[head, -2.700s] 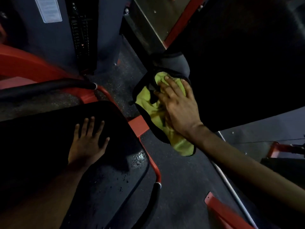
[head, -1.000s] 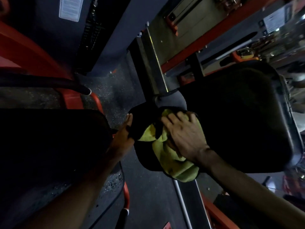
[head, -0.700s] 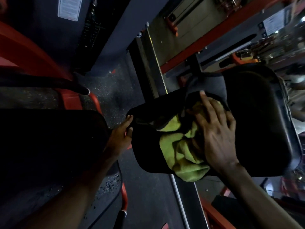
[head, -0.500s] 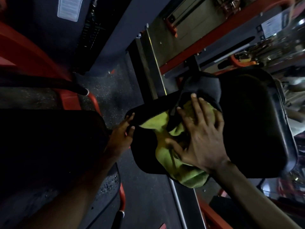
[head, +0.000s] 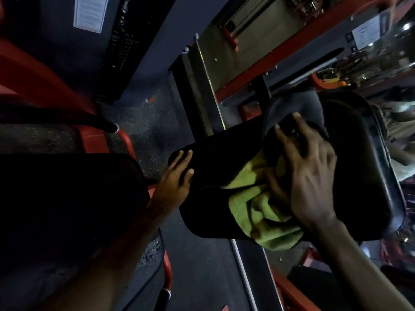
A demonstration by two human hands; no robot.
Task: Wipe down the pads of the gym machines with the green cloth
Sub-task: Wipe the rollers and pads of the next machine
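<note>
Basically mid-wipe, head view only.

- Right hand (head: pixel 310 176): flat, fingers spread, pressing the green cloth (head: pixel 262 212) onto the black pad (head: pixel 363 176). No fist and no pinch.
- Green cloth: bunched on the pad's near-left part, one end hanging over the near edge.
- Left hand (head: pixel 175 178): fingers straight against the pad's left edge, looks like it's steadying it. It grips nothing that I can see, and the thumb is hidden.
- Progress, my read: this pad is in work. The far-right part isn't under the cloth, and it's too dark to tell wiped from unwiped.
- Second pad (head: pixel 67 198), lower left: untouched right now. There are specks near its corner, so it probably needs a pass or a recheck.
- Writing: white placard (head: pixel 88 13) on the dark column and another label (head: pixel 368 30) top right. Both are unreadable, and no brand is legible.
</note>
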